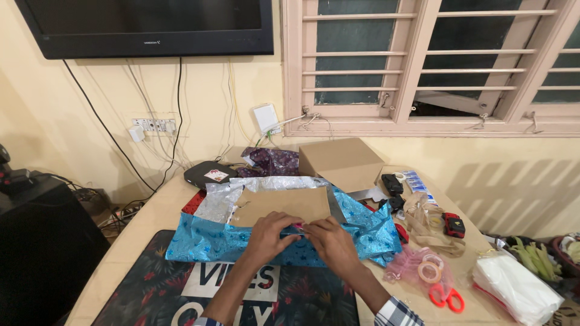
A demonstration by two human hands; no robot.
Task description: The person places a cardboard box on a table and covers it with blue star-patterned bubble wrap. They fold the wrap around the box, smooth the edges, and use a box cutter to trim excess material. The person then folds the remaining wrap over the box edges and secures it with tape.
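Beige worktop (151,220) spread with wrapping supplies. Shiny blue star-patterned wrapping paper (368,232) at the middle, near the front edge, folded around a flat brown cardboard box (284,205). Plain brown cardboard carton (341,162) toward the back edge. Left hand (269,236) and right hand (331,241) side by side, fingers curled shut, pinching the paper's front fold. Orange-handled scissors (446,297) near the front right corner.
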